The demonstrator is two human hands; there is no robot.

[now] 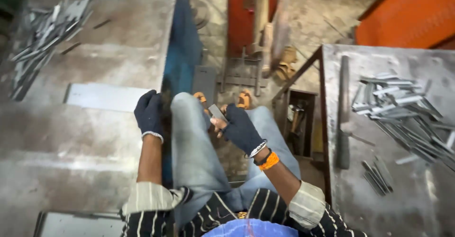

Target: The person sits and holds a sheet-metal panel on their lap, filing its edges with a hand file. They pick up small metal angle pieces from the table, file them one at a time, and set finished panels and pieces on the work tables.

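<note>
Head view, looking down over the seated person's knees. The right hand, in a dark glove with the fingertips bare, was closed on a small flat metal piece, pinched between thumb and fingers above the gap between the knees. The left hand, also gloved, rested at the edge of the left workbench, just beside a pale metal sheet lying flat on it; its fingers curled downward, and whether they gripped anything could not be told. An orange wristband circled the right wrist (above a rolled striped sleeve). Farther out, on the right table, lay a heap of metal strips and, near its left edge, a long dark bar. A second pile of strips sat at the far left corner of the workbench, well apart from both hands.
</note>
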